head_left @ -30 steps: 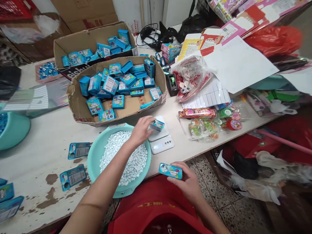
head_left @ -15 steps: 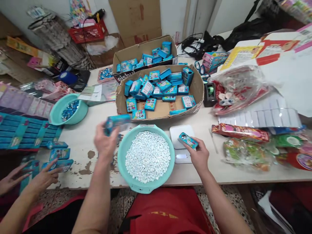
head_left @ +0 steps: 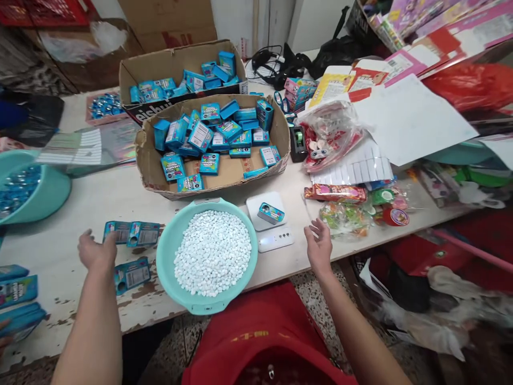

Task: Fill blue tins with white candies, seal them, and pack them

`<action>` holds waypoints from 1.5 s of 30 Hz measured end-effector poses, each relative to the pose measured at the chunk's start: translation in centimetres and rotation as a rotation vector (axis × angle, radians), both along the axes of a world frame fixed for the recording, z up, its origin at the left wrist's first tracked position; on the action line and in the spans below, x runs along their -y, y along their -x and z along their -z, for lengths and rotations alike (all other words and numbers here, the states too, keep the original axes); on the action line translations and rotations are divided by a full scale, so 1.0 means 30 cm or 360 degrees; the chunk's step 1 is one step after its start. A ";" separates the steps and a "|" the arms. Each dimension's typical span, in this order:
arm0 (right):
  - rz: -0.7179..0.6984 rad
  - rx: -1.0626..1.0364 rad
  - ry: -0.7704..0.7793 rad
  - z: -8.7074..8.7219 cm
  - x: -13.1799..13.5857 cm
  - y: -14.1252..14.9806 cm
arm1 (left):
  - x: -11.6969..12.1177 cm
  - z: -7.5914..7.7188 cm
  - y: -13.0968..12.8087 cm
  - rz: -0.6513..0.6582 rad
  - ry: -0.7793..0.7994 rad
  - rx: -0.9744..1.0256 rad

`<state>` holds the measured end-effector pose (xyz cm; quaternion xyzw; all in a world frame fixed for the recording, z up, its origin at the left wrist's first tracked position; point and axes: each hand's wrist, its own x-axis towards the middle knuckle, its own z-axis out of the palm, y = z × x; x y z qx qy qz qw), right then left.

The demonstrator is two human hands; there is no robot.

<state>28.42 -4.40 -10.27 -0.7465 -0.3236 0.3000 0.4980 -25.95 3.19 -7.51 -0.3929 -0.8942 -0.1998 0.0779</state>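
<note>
- On the white scale (head_left: 253, 206), a blue Caramelo carton (head_left: 271, 213) lay ahead-left of the nearer right hand (head_left: 319, 247), long axis slanting roughly toward it.
- Right hand: empty, fingers half-curled.
- Left hand (head_left: 97, 252): spread wide.

Far-left teal basin (head_left: 54, 200) only partly within view

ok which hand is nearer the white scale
Right. The right hand is open just to the right of the white scale, not touching it; the left hand is farther off, past the turquoise bowl, by blue boxes.
</note>
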 end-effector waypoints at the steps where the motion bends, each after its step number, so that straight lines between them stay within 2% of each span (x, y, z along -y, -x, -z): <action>1: 0.0036 0.0019 0.0016 0.002 0.014 -0.013 | 0.006 -0.024 -0.039 -0.0043 -0.0040 -0.0029; 3: 0.0078 0.0034 0.0041 0.012 0.035 -0.025 | 0.018 -0.063 -0.157 0.0092 -0.0207 0.0054; 6: 0.0089 0.0003 0.0056 0.029 0.052 -0.018 | 0.037 -0.067 -0.404 0.0660 -0.0337 0.0366; 8: 0.0082 -0.0030 0.0060 0.038 0.058 -0.009 | 0.048 -0.038 -0.572 0.1072 -0.0161 0.0570; 10: 0.0067 -0.0055 0.0058 0.043 0.066 -0.005 | 0.054 -0.009 -0.707 0.1339 -0.0046 0.0739; 12: 0.0053 -0.0072 0.0053 0.041 0.078 -0.008 | 0.047 0.000 -0.803 0.1412 -0.0067 0.0813; 15: 0.0042 -0.0073 0.0070 0.029 0.091 -0.012 | 0.008 -0.023 -0.901 0.1458 -0.0173 0.0900; 18: -0.0046 -0.0028 0.0056 0.022 0.058 0.013 | -0.051 -0.039 -0.997 0.1536 -0.0210 0.1208; 20: -0.0199 0.0045 -0.0010 0.025 -0.008 0.052 | -0.088 -0.026 -1.071 0.1433 -0.0223 0.1597; 21: -0.0307 0.0084 -0.0049 0.027 -0.051 0.077 | -0.102 -0.017 -1.106 0.1320 -0.0239 0.1824; 24: -0.0627 0.0148 -0.0137 0.003 -0.179 0.154 | -0.120 -0.008 -1.181 0.0852 -0.0327 0.2450; 27: -0.0755 0.0308 -0.0319 -0.085 -0.236 0.210 | -0.105 -0.066 -1.189 0.0448 -0.0408 0.2900; 29: -0.0838 0.0596 -0.0439 -0.160 -0.233 0.230 | -0.091 -0.124 -1.171 0.0286 -0.0471 0.3188; 31: -0.0938 0.0889 -0.0443 -0.217 -0.218 0.240 | -0.080 -0.169 -1.154 0.0138 -0.0561 0.3410; 33: -0.0989 0.1072 -0.0377 -0.242 -0.208 0.248 | -0.075 -0.184 -1.143 -0.0073 -0.0643 0.3511; 36: -0.1028 0.1153 -0.0308 -0.249 -0.202 0.257 | -0.071 -0.167 -1.133 -0.0349 -0.0685 0.3571; 38: -0.1057 0.1154 -0.0324 -0.261 -0.197 0.265 | -0.064 -0.156 -1.126 -0.0409 -0.0695 0.3626; 42: -0.1086 0.1197 -0.0354 -0.294 -0.184 0.290 | -0.046 -0.165 -1.117 -0.0377 -0.0762 0.3716; 45: -0.1055 0.1172 -0.0293 -0.292 -0.179 0.307 | -0.040 -0.172 -1.116 -0.0430 -0.0758 0.3686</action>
